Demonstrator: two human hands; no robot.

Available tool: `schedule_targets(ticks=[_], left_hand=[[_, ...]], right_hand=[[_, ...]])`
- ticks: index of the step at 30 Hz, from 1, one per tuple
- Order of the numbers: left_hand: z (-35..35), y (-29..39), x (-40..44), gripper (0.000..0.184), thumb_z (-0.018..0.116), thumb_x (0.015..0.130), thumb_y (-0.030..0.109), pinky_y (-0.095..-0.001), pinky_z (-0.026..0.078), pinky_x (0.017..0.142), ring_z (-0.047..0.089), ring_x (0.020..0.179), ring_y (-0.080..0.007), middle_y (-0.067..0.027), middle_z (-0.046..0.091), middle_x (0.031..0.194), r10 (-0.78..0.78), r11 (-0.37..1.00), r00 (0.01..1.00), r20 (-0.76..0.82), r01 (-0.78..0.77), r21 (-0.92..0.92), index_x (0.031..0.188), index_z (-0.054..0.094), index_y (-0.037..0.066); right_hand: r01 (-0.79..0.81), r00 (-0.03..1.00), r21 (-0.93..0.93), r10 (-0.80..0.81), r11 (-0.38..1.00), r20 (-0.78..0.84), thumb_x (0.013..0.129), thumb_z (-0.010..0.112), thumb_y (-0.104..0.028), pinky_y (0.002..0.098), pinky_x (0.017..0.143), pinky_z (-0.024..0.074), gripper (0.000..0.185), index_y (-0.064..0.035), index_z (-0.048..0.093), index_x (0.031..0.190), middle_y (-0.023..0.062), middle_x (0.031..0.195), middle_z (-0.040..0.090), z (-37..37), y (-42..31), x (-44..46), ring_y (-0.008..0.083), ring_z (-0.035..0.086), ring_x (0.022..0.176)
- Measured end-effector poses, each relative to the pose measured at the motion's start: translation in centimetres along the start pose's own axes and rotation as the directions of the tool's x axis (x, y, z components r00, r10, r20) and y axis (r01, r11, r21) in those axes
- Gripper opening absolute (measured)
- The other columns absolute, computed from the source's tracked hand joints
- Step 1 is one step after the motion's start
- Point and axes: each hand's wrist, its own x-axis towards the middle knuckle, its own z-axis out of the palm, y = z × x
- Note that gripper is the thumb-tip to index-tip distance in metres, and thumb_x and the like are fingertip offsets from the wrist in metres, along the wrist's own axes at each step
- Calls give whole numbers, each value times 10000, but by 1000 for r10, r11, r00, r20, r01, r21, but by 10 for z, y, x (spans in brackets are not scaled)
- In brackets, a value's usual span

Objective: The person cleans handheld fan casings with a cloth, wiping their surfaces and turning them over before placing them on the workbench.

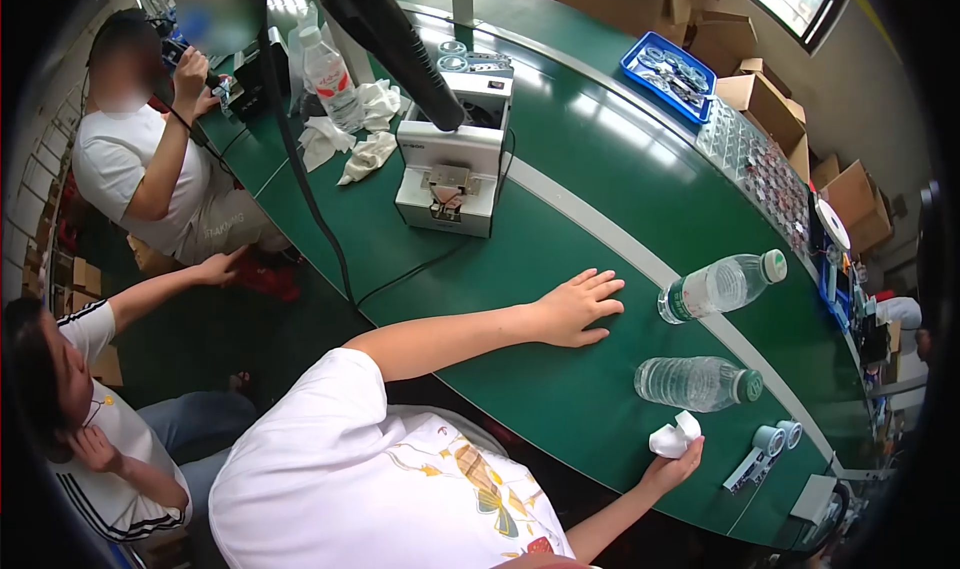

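Note:
My left hand (580, 309) lies flat on the green tabletop (520, 389), fingers stretched out and holding nothing. My right hand (678, 463), near the table's front edge, is closed around a crumpled white tissue (675, 435). Just beyond the tissue is a clear plastic bottle (690, 383) with a green cap. A second clear bottle (718, 289), with a green label and a pale green cap, is beyond my left hand. To the right of my right hand lie a dark strip-like part and small white rolls (768, 441).
A white and grey machine (447, 179) with a cable stands left of my left hand, below a black hose (390, 44). Beside it are tissues (370, 157) and a bottle (330, 79). A blue tray (668, 74) holds parts. Two people sit at left; cardboard boxes (770, 109) stand behind.

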Motion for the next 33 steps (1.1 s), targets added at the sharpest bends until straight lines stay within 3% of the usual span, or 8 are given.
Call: schedule_targets(ticks=[2,7,18,23,25,28,31,33], left_hand=[[0,0,1,380,591,814,243,-444,240,1088,309,1309,-351,-173,379,1361,-22,1000,1000,-4,22,16,1145,507,76],[1,0,2,388,592,816,245,-438,243,1087,309,1311,-347,-169,379,1363,-22,999,1000,-1,22,32,1156,502,80],[0,0,2,375,601,813,237,-433,248,1085,328,1301,-347,-162,397,1354,-17,999,1000,-11,17,34,1143,515,85],[3,-4,4,362,608,799,230,-465,276,1067,346,1283,-372,-163,416,1337,-64,993,997,-47,59,-104,1117,521,79],[1,-5,10,363,611,797,229,-466,283,1062,357,1275,-374,-158,431,1323,-70,991,995,-69,61,-123,1115,521,79],[-9,-27,38,386,620,776,238,-463,301,1046,387,1246,-384,-157,471,1258,-160,987,932,-326,150,-57,1112,523,76],[-36,-76,99,376,601,761,172,-397,373,963,503,1084,-303,-138,545,1137,-235,959,780,-579,284,-6,1103,525,35],[-47,-123,134,437,568,766,223,-407,363,972,502,1094,-289,-148,554,1128,-400,830,695,-597,551,85,1148,505,20]], right_hand=[[-9,997,2,9,1000,80,942,483,-284,271,791,462,379,50,495,1120,143,1046,551,-1,-1,1,193,562,933],[-54,996,21,56,998,-75,936,505,-262,279,810,468,392,52,454,1165,153,1076,537,11,-4,-6,200,562,950],[-38,999,-12,37,999,-31,935,513,-258,265,816,463,397,63,452,1160,149,1062,540,9,-1,-5,194,569,932],[90,991,-102,-99,991,-86,934,505,-228,225,684,429,265,35,531,960,77,859,548,25,-1,-11,128,521,736],[156,988,-217,-148,964,50,932,494,-209,219,622,379,236,10,509,844,37,754,492,26,-7,-12,105,438,661],[231,966,-321,-178,919,187,930,483,-189,214,560,329,267,-15,487,729,-3,649,436,28,-11,-14,83,355,586],[287,947,-388,-197,876,256,927,465,-176,218,530,274,305,-37,417,660,-24,595,362,32,-10,-15,81,277,565],[311,939,-410,-212,857,270,926,459,-172,219,520,256,322,-45,394,638,-31,577,337,32,-11,-16,80,251,558]])
